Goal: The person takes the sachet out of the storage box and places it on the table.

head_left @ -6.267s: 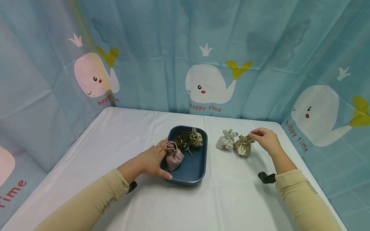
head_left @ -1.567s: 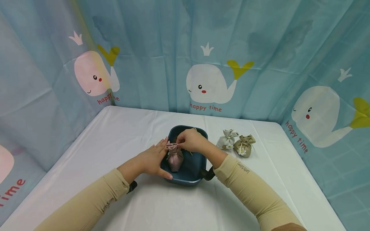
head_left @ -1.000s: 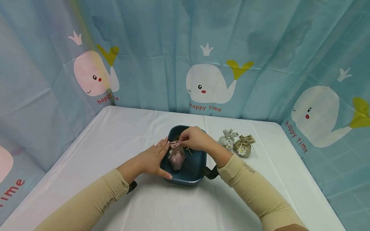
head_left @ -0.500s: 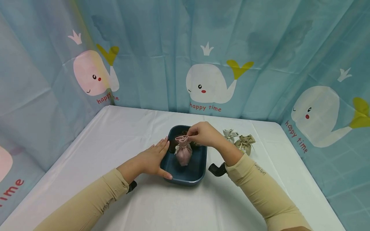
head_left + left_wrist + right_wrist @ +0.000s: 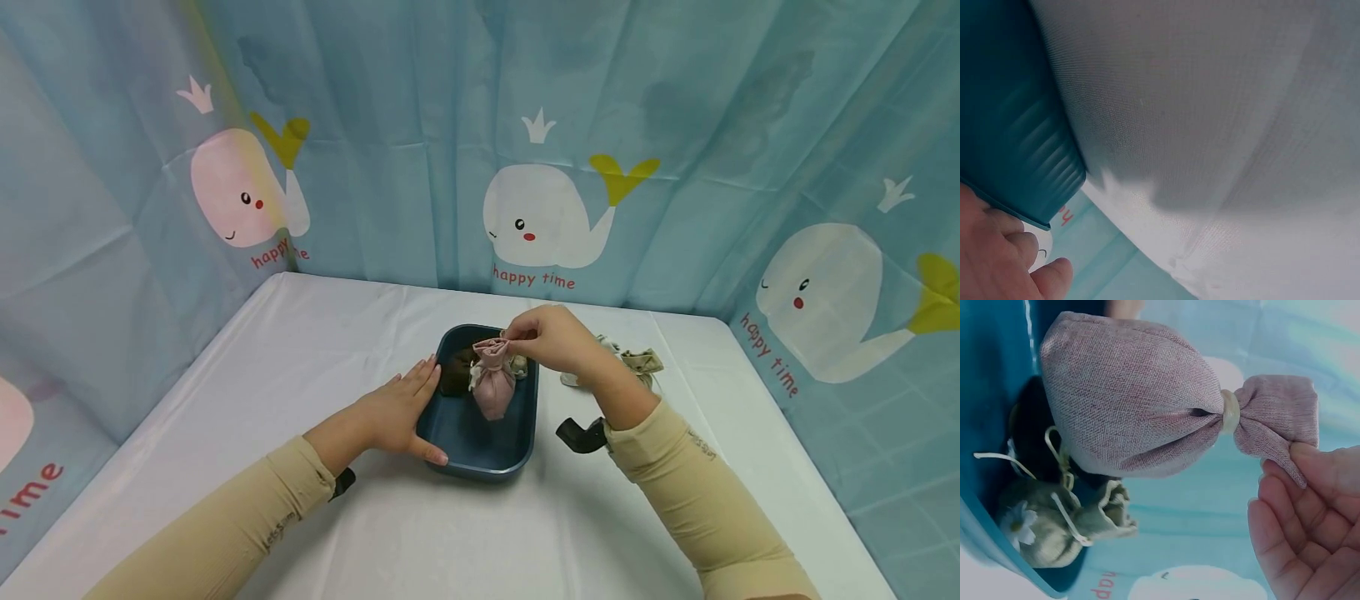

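My right hand (image 5: 553, 340) pinches the gathered top of a pink cloth drawstring pouch (image 5: 495, 390) between thumb and forefinger. In the right wrist view the pink pouch (image 5: 1135, 394) hangs above the blue basin, tied with a pale cord at its neck. My left hand (image 5: 397, 412) rests with spread fingers on the left rim of the blue basin (image 5: 480, 477). In the basin's far part lie a dark brown pouch (image 5: 454, 377) and an olive-green pouch (image 5: 1044, 525) with a white flower, partly hidden in the head view.
Right of the basin, a white pouch (image 5: 572, 379) and a tan pouch (image 5: 642, 362) stand on the white-covered table (image 5: 360, 533), mostly hidden behind my right forearm. A blue whale-print curtain (image 5: 390, 167) rises behind the table's far edge.
Earlier my right hand touched the tan pouch outside; then it took the pink pouch by its top. Over the last second it lifted this pouch up and rightward. The left hand stayed put.
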A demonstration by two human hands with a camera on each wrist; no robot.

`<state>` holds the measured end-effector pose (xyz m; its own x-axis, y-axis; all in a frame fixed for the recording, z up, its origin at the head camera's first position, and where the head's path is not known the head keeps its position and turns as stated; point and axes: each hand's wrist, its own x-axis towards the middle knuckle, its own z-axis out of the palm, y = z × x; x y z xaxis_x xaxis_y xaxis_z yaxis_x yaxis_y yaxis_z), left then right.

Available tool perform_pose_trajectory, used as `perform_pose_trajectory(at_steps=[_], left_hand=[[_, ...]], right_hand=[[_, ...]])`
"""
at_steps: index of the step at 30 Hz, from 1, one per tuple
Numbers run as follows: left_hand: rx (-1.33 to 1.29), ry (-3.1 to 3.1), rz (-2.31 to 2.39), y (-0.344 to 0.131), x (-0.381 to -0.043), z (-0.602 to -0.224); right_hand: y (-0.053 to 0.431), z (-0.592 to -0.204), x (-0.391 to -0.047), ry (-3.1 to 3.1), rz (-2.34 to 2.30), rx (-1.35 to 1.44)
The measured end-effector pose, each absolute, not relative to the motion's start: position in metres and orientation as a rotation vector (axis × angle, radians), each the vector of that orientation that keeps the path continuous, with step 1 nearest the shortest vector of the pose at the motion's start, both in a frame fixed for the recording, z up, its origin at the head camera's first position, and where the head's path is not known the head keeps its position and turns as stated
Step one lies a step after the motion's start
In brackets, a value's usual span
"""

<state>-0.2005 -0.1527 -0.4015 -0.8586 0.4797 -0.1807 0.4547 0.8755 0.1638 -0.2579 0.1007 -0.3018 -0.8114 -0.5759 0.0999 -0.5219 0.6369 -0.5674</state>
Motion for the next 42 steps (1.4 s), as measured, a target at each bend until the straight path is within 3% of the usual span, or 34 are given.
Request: perform_pose_trajectory(at_steps=[21, 42], left_hand=[[0.694, 2.833, 0.141, -0.153, -0.201, -0.403], [0.68, 2.823, 0.123, -0.152, -0.201, -0.402]], right_hand=[[0.166, -0.285, -0.247, 2.848, -1.025, -0.734], [0.239, -0.298, -0.238, 2.937, -0.896, -0.578]])
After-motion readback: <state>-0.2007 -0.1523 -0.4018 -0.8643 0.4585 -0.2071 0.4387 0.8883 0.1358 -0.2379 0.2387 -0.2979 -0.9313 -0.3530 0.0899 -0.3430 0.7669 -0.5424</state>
